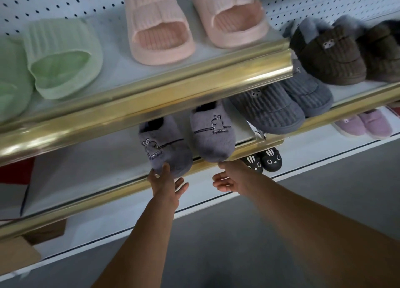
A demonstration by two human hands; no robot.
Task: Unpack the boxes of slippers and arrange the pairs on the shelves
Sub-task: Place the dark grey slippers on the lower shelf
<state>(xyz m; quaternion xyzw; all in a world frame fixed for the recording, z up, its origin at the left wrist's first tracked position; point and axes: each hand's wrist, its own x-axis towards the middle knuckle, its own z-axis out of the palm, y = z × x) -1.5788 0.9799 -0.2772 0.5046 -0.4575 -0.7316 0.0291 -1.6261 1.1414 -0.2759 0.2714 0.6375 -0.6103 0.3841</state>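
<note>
Slippers (188, 140) point toes outward; left hand (165, 184) and right hand (230, 179) grips apart.

Gold-edged shelf (104, 179) — fuzzy grey slippers (190, 138) on it.

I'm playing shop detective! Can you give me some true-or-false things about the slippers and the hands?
1. The pink slides sit on the top shelf. True.
2. The left hand touches a grey bunny slipper. True.
3. The green slides are right of the pink ones. False: they are left.
4. The right hand holds a brown slipper. False: it holds nothing.
5. Both bunny slippers hang from hooks. False: they rest on a shelf.
</note>
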